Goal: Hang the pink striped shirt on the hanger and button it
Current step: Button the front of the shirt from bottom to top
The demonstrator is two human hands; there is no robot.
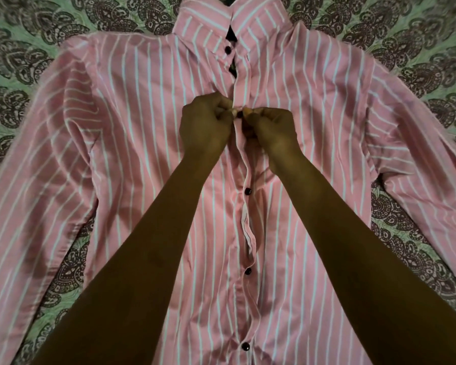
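The pink striped shirt (132,143) lies face up and spread flat, collar at the top, sleeves out to both sides. A dark strip, perhaps the hanger (231,31), shows in the collar gap. My left hand (207,125) pinches the left edge of the placket at chest height. My right hand (270,130) pinches the right edge there, and a small black button (239,115) shows between the fingertips. Further black buttons sit closed at the collar (228,50) and down the front (248,191), (248,271), (245,346). Between the lower buttons the placket gapes a little.
The shirt rests on a green cloth with a dark paisley print (24,43) that fills the view around it. Both forearms cross over the shirt's lower front.
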